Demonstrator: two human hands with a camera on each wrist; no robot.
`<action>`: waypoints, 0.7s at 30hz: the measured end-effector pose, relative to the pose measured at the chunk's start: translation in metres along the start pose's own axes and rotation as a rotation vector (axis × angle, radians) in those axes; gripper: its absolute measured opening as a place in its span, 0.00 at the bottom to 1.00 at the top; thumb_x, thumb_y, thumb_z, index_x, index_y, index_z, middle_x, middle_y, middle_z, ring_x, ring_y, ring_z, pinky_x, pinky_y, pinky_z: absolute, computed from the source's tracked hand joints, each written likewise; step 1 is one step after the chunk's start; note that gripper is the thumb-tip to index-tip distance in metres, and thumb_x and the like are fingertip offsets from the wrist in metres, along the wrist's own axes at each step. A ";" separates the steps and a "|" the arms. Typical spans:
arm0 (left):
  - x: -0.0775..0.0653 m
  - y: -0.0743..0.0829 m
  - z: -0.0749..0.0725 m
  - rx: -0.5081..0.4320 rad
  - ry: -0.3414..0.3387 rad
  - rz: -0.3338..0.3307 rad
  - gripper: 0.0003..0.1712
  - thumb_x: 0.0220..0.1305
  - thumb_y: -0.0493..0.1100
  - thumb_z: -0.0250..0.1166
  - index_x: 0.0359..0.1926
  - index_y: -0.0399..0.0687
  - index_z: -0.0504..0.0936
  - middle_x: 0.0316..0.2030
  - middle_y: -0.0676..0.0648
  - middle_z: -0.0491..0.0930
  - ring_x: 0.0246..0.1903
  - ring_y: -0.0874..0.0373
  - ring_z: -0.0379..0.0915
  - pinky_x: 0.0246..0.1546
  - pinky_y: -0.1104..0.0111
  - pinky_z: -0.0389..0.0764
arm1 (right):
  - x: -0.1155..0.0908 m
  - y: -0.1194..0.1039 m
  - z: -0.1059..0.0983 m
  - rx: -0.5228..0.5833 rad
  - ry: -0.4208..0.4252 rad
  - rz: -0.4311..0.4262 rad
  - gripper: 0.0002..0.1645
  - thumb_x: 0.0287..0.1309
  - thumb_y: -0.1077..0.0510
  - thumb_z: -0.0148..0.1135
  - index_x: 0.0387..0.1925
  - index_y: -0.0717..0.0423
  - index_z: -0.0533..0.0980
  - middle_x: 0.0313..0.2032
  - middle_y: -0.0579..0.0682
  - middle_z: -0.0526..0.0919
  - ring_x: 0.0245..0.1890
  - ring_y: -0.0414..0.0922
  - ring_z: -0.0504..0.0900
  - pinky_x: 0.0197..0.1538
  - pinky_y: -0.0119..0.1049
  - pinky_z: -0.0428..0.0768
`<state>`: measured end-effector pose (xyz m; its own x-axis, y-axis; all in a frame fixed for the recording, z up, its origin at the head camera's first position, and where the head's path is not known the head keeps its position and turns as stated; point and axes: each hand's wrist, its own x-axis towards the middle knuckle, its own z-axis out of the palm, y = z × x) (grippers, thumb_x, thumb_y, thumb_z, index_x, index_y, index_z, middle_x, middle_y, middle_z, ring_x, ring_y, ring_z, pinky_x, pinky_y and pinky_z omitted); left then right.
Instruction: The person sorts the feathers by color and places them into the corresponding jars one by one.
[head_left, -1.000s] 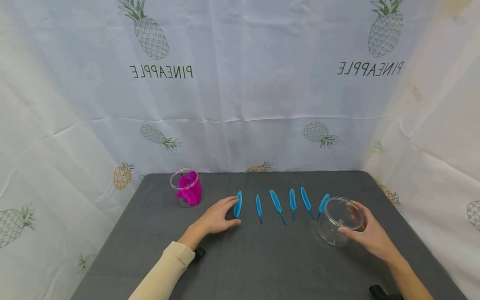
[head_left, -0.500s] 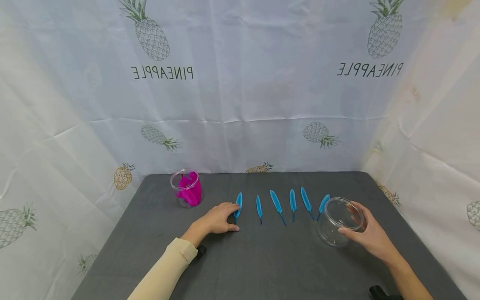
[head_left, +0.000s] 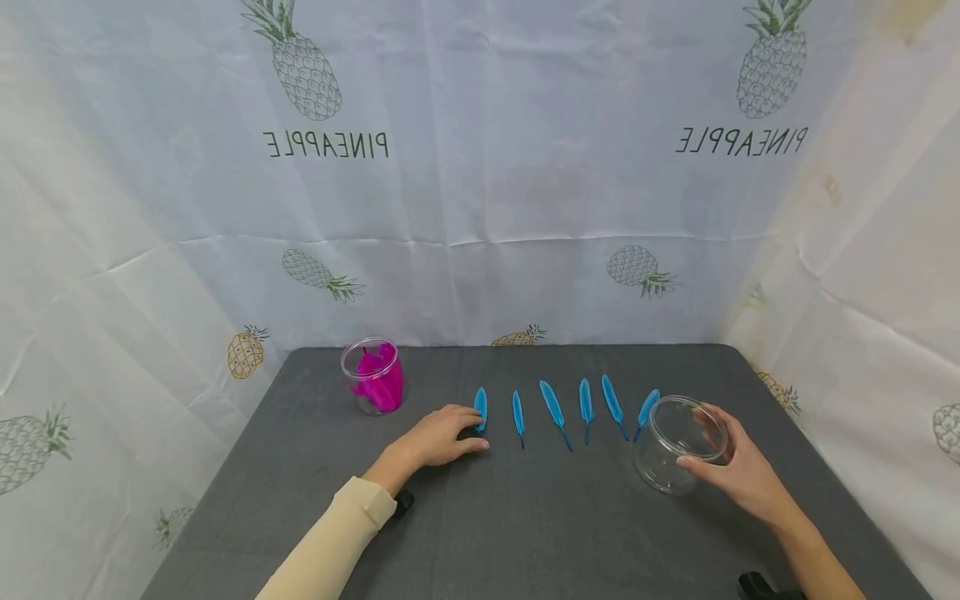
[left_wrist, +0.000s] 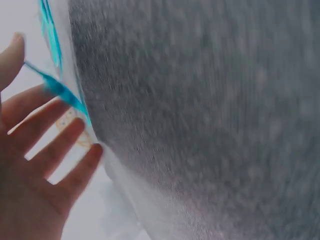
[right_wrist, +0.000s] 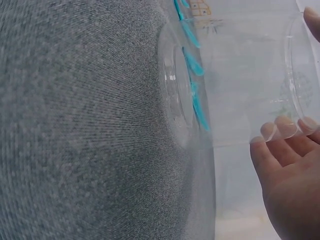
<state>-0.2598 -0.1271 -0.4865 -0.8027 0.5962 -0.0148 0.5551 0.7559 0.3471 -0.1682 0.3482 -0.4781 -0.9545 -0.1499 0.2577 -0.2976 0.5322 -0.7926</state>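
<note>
My left hand (head_left: 442, 435) reaches over the leftmost blue feather (head_left: 481, 408), its fingertips at the feather's side. In the left wrist view, the fingers are spread and nearly straight. The thumb there stands apart from the blue feather (left_wrist: 62, 91), whose edge meets the index finger. On the right, a clear jar (head_left: 667, 467) stands upright on the table, and my right hand (head_left: 742, 467) grips its upper side between thumb and fingers. The right wrist view shows the fingers through the clear jar wall (right_wrist: 235, 80); nothing is visible inside.
Several more blue feathers lie in a row between the hands, including a middle one (head_left: 552, 403) and one (head_left: 648, 407) close to the clear jar. Back left stands another jar (head_left: 378, 379) with magenta contents. A pineapple-print curtain (head_left: 480, 183) borders the dark table (head_left: 525, 533).
My left hand has come slightly nearer and lower over the leftmost feather, which has shifted a little to the right. The right hand and the clear jar have stayed in place.
</note>
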 end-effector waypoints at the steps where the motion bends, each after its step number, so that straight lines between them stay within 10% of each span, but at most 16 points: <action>1: 0.000 0.001 0.000 -0.007 0.018 0.009 0.30 0.73 0.60 0.61 0.65 0.46 0.79 0.65 0.46 0.76 0.68 0.48 0.68 0.67 0.50 0.70 | 0.000 0.000 0.000 -0.001 -0.001 0.001 0.57 0.63 0.60 0.70 0.78 0.65 0.42 0.70 0.73 0.59 0.60 0.12 0.57 0.56 0.09 0.61; 21: 0.009 0.016 -0.009 -0.143 0.587 0.151 0.07 0.71 0.40 0.65 0.42 0.41 0.88 0.36 0.50 0.86 0.34 0.59 0.82 0.39 0.63 0.85 | -0.002 -0.005 0.006 0.041 -0.022 -0.023 0.56 0.62 0.63 0.70 0.78 0.66 0.43 0.70 0.74 0.59 0.61 0.14 0.58 0.57 0.10 0.63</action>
<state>-0.2598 -0.1122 -0.4721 -0.7262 0.4153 0.5479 0.6699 0.6066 0.4281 -0.1650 0.3409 -0.4773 -0.9474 -0.1799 0.2647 -0.3197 0.4938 -0.8087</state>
